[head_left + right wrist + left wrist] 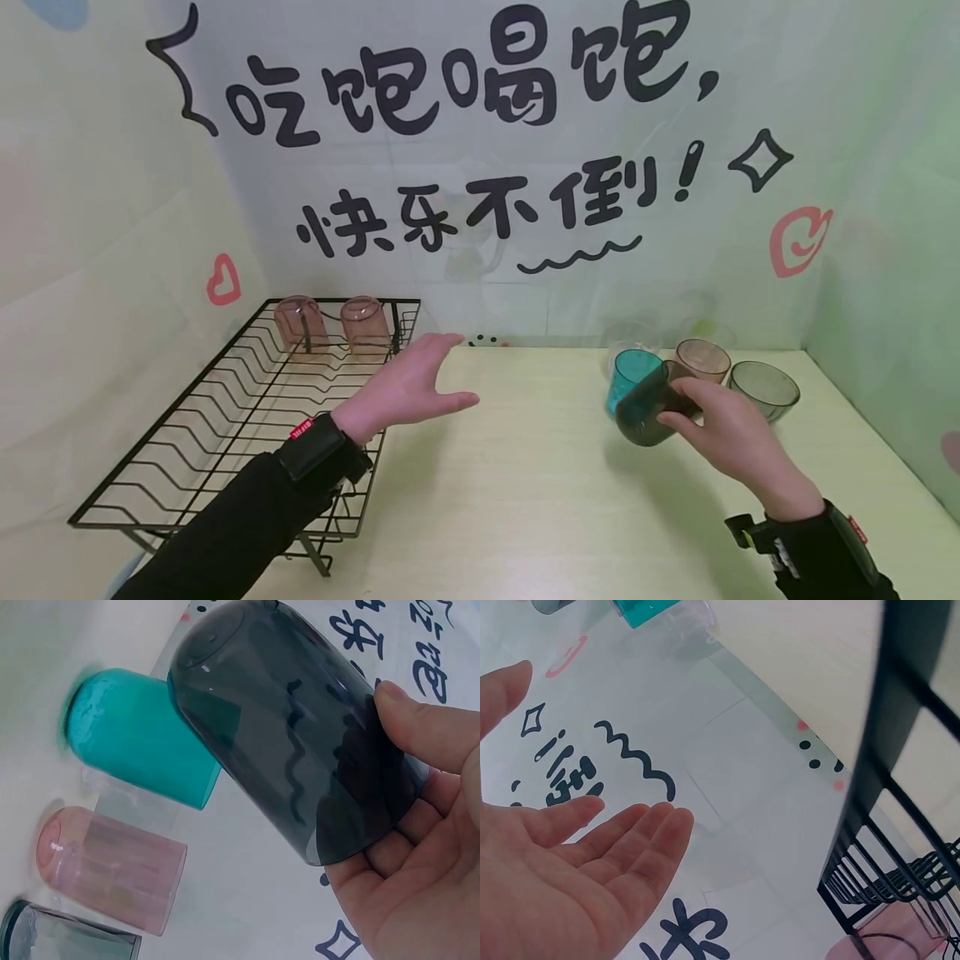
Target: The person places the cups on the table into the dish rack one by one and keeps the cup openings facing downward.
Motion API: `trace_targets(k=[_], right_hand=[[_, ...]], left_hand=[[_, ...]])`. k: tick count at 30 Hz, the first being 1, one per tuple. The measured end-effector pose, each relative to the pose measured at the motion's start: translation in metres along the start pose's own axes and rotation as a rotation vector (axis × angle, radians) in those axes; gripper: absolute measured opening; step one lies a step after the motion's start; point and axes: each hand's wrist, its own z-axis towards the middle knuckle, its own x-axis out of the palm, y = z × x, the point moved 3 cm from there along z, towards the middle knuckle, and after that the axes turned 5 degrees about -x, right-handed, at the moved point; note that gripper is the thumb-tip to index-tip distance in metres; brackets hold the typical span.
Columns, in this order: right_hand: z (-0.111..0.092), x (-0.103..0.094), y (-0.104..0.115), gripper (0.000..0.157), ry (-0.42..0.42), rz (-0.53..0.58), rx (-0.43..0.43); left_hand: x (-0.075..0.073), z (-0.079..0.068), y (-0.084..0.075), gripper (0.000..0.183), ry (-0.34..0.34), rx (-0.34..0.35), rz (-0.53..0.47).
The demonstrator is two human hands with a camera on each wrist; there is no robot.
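Note:
My right hand (731,429) grips a dark grey see-through cup (651,408) near its rim, thumb on one side and fingers on the other. The cup is tilted over the table, its base pointing down and left. Behind it in the head view stands a teal cup (633,377), partly covered by the grey one. A pink cup (112,870) and a greenish-grey glass (765,390) stand close by on the right. My left hand (408,385) is held beside the right edge of a black wire rack (247,417), fingers extended and palm bare in the left wrist view (592,885).
Two pink cups, a left one (300,323) and a right one (366,323), sit upside down at the rack's far end. A clear glass (633,335) stands behind the teal cup. A printed cloth wall (480,300) borders the pale table (510,492) at the back.

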Motion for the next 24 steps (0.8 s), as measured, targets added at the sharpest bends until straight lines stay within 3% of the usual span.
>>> trace_targets(k=[8,24], right_hand=[[0.004,0.001,0.006,0.021,-0.033,0.044,0.001],[0.008,0.002,0.024,0.027,-0.181,0.132,-0.038]], left_hand=[[-0.002,-0.002,-0.006,0.085,-0.007,0.021,-0.002],[-0.001,-0.006,-0.016,0.085,-0.023,0.043,-0.068]])
